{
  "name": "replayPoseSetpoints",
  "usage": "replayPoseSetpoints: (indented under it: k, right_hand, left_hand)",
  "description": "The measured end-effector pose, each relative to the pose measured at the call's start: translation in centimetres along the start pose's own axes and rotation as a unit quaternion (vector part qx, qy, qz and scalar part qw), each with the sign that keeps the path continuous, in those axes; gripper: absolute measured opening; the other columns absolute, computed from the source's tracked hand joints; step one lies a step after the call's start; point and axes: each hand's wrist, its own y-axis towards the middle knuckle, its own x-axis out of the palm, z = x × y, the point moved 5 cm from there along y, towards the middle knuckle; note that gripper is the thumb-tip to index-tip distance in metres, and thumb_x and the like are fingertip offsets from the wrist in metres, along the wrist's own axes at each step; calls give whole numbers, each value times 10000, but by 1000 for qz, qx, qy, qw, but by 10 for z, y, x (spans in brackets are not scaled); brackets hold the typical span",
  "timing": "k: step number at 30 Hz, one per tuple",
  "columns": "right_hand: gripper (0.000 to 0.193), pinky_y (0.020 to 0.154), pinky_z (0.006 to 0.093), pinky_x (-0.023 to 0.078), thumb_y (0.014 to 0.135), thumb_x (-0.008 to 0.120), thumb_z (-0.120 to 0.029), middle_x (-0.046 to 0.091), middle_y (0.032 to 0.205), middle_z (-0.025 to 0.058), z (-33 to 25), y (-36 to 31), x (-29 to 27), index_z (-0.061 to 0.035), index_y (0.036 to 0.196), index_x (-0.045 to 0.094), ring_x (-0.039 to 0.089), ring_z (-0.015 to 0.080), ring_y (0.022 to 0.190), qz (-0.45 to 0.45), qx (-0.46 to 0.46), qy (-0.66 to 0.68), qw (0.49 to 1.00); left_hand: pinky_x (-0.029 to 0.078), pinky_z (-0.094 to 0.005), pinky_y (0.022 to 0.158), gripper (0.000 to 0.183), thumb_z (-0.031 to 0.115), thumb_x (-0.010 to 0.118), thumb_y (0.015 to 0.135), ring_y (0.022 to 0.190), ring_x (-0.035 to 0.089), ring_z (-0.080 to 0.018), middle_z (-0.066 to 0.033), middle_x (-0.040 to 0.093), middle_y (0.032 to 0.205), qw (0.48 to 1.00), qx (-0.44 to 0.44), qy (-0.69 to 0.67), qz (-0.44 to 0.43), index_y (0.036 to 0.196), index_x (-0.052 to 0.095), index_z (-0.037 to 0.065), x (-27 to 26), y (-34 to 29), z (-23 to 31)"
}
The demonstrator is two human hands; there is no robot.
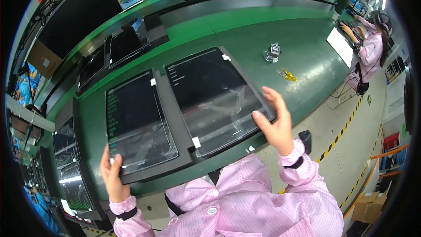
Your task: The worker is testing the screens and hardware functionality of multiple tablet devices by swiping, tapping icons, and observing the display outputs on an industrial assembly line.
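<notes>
1. A black tray lay at the near side of the green surface, in front of the person, its near edge close to the surface's front edge.
2. Two dark screens lay side by side in it: the left screen showed a column of small green lines, the right screen a few short white lines. Both had glossy reflections and white tabs at their edges.
3. The left hand was clamped on the tray's near left corner, thumb on top, fingers along the outer side.
4. The right hand gripped the right end, thumb over the rim beside the right screen, fingers outside the edge; their undersides were hidden.
5. Beyond the right screen stood a small metal counter, with a yellow object nearer the person.
6. Behind, another tray carried two dark screens, below a large black monitor.
7. At the far right, a co-worker in pink sat near a white sheet.
</notes>
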Motion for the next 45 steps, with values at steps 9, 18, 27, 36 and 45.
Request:
replayPoseSetpoints:
  k: [9,18,27,36,45]
  right_hand:
    - [182,918,409,428,853,741,-251,654,1021,128,94,98,-108,-82,918,740,534,336,1028,211,-106,-395,888]
    - [162,605,231,484,813,791,-88,701,773,42,107,120,-125,24,901,713,599,78,658,137,-6,-187,973]
    - [98,590,245,542,877,673,62,695,779,86,30,-60,-33,34,966,645,669,128,653,-17,178,229,957]
    - [69,591,268,558,887,648,71,698,780,112,45,-93,-18,31,936,620,693,167,648,10,205,284,937]
    - [79,611,261,553,903,652,56,699,799,109,48,-93,-14,13,953,609,700,165,670,31,197,306,931]
  left_hand:
    - [229,-435,1180,585,98,586,929,1449,326,-356,-197,413,1527,885,284,366,49,1476,410,-15,24,1,5]
    - [312,-514,1145,644,319,726,847,1369,438,-361,-213,494,1431,702,472,440,-301,1356,521,-19,229,-75,15]
    - [360,-485,1122,777,402,760,792,1357,463,-349,-224,488,1442,674,456,522,-256,1368,501,-52,249,-72,-22]
    - [396,-482,1099,761,348,777,746,1335,494,-356,-225,519,1416,651,478,530,-260,1338,528,-61,250,-78,-19]
    - [408,-491,1080,748,259,813,702,1317,504,-373,-236,504,1422,667,466,520,-259,1392,555,132,249,-79,-14]
